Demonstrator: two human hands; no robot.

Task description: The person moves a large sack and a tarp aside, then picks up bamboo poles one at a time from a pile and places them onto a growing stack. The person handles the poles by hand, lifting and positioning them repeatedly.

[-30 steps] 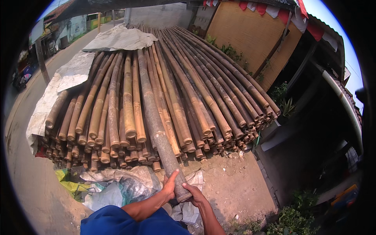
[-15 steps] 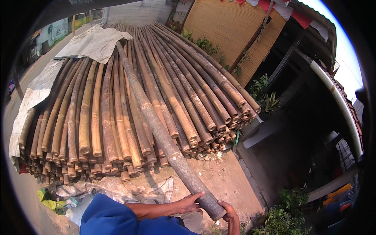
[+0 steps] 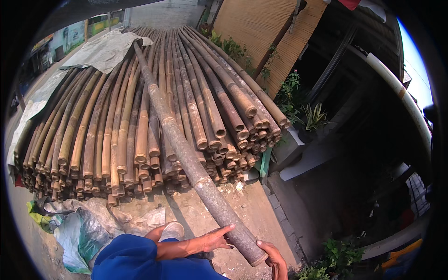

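Some plain blue cloth (image 3: 135, 256) of the person's clothing is filling the bottom edge. Just beyond, the bare right hand (image 3: 274, 258) is clamping the near end of a thick grey-brown bamboo pole (image 3: 204, 187), its thumb lying on top. The bare left hand (image 3: 215, 239) is touching the pole's left side, but its fingers are partly hiding underneath, so I cannot tell how firmly it is closing. The pole is slanting up and leftward, over a wide pile of brown bamboo poles (image 3: 112, 149). One pale shoe (image 3: 173, 229) is standing left of it, and crumpled plastic sheets (image 3: 84, 233) are lying further left. Farther, a greyish-white sheet (image 3: 100, 51) is covering the pile's left part, while a tan woven panel (image 3: 266, 28) is rising behind, to the right.
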